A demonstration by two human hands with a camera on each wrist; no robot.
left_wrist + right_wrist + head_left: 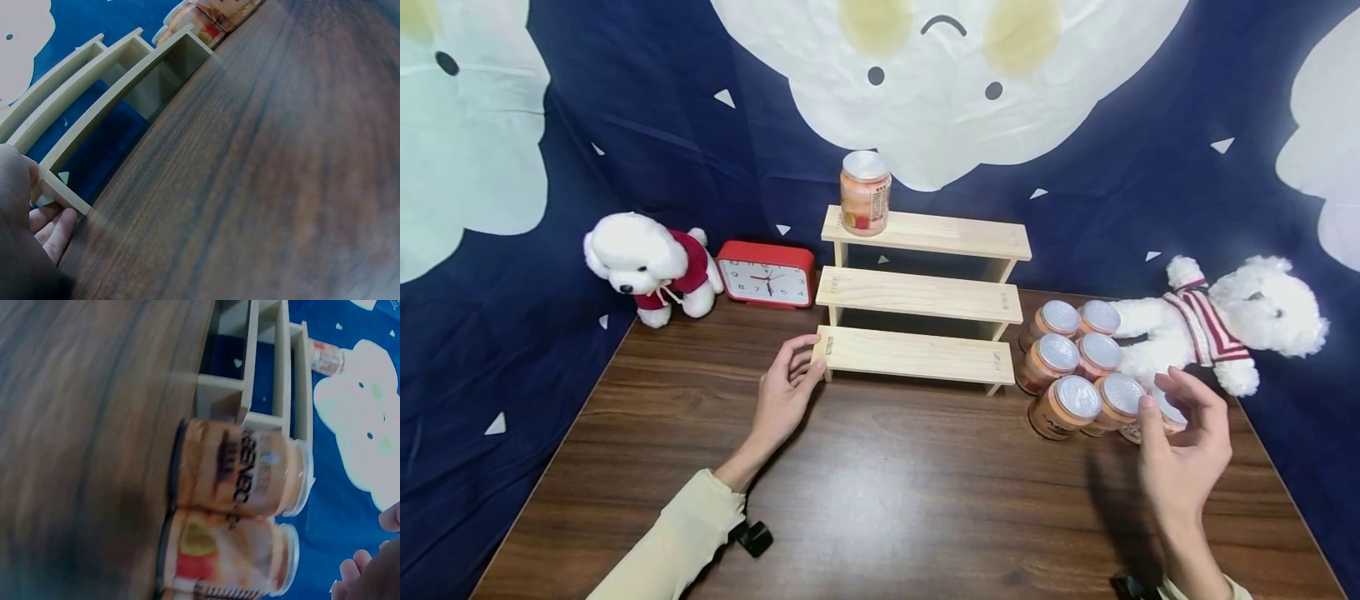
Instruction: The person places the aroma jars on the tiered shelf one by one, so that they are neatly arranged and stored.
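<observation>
Red clock (pixel 767 274), two plush dogs (pixel 645 265) (pixel 1225 323), table edges.

1. Nearest can (pixel 1165 412) mostly hidden behind right hand (pixel 1183 442); grip unclear.
2. Can labels (pixel 244 478) blurred, unreadable.
3. Left hand (pixel 22 237) cut off by edge.
4. Desk (pixel 281 187) grain smeared.
</observation>
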